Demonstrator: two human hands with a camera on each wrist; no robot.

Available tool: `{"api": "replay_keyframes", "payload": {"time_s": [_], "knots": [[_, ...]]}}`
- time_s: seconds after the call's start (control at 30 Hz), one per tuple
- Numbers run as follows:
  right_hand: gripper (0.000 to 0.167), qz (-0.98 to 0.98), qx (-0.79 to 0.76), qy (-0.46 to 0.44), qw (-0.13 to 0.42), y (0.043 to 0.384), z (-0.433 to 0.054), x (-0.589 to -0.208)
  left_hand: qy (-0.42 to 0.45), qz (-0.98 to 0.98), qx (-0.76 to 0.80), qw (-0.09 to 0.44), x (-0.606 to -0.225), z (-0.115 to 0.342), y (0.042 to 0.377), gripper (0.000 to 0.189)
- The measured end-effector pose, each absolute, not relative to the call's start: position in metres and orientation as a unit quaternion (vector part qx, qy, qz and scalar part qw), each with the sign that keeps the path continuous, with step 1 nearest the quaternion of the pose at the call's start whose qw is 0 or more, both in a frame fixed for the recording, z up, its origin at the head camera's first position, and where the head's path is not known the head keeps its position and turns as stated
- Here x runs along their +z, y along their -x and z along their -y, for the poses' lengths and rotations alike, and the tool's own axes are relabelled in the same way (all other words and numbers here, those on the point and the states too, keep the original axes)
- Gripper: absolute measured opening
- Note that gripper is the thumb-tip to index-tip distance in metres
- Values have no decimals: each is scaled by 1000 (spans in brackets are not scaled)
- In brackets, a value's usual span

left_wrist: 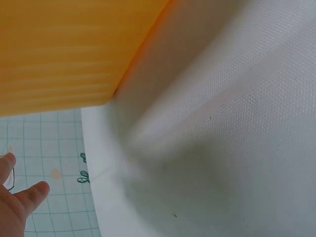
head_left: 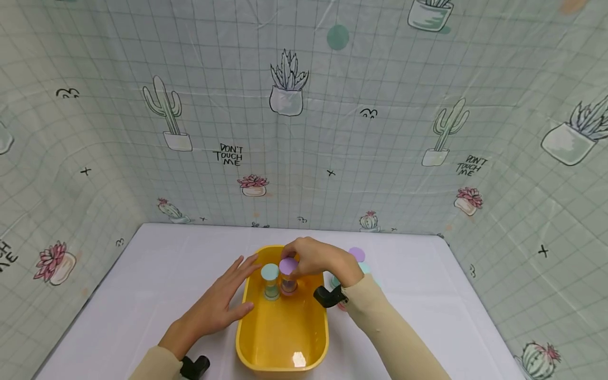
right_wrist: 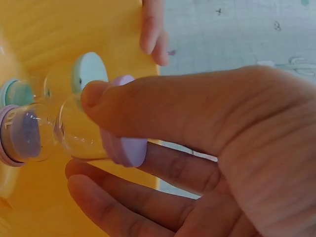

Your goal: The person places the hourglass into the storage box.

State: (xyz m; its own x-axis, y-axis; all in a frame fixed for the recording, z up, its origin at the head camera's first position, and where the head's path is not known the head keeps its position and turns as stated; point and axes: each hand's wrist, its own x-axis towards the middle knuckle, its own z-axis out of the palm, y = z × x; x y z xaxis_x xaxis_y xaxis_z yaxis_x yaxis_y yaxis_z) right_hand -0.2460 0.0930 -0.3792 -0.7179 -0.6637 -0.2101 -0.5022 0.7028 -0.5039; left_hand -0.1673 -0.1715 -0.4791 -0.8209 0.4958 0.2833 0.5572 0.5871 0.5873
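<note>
My right hand (head_left: 315,257) reaches over the far end of a yellow tub (head_left: 283,338) and grips a purple-capped sand timer (head_left: 288,267) by its upper end. In the right wrist view, the thumb lies across the purple cap (right_wrist: 131,151), fingers on its other side. Close beside it inside the tub stands a mint-green sand timer (head_left: 270,273), upright. My left hand (head_left: 214,306) is at the tub's left rim with fingers extended, holding nothing. The left wrist view catches only part of that hand (left_wrist: 19,202) below the tub's wall (left_wrist: 74,54).
Right of the tub, several more coloured pieces, among them a purple disc-shaped top (head_left: 357,254), are partly hidden behind my right forearm. A white cloth covers the table (head_left: 413,295). Grid-patterned fabric (head_left: 304,142) with cactus drawings hangs around the back and sides.
</note>
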Motion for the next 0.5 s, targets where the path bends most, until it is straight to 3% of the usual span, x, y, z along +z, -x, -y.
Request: {"api": "replay_keyframes", "payload": {"time_s": [0.5], "knots": [[27, -917, -161, 300, 207, 251, -85, -392, 296, 889, -345, 48, -480, 173, 168, 71]]}}
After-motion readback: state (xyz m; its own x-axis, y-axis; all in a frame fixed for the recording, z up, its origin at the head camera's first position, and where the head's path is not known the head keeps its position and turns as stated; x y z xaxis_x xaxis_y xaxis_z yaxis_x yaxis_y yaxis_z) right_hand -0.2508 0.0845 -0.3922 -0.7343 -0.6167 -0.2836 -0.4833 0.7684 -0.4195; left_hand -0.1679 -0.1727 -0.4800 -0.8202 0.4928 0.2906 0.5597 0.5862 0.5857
